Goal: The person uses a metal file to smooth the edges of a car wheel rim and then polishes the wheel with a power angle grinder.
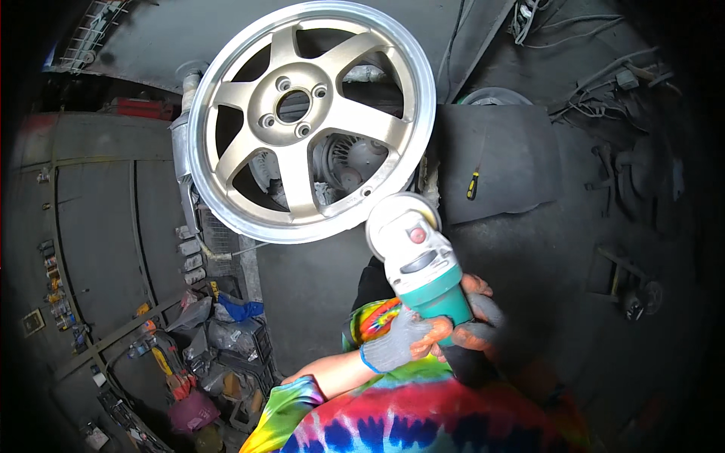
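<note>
A teal and white angle grinder (432,279) is held in front of my body, its round disc end pointing up and to the left. My left hand (411,341), in a grey glove with orange fingers, is closed on the lower end of the teal body. From the right side, my right hand (477,313), gloved alike, wraps round the same body. Just beyond the disc is a large alloy car wheel (298,180) with gold spokes and a bright silver rim, its face turned up. The disc overlaps the rim's lower right edge in view; whether they touch I cannot tell.
Right of the wheel, a screwdriver (473,186) with a yellow and black handle lies on a dark sheet (513,143). Crates with bags and tools (238,340) stand at lower left. Cables (593,98) and metal parts (627,279) are on the far right.
</note>
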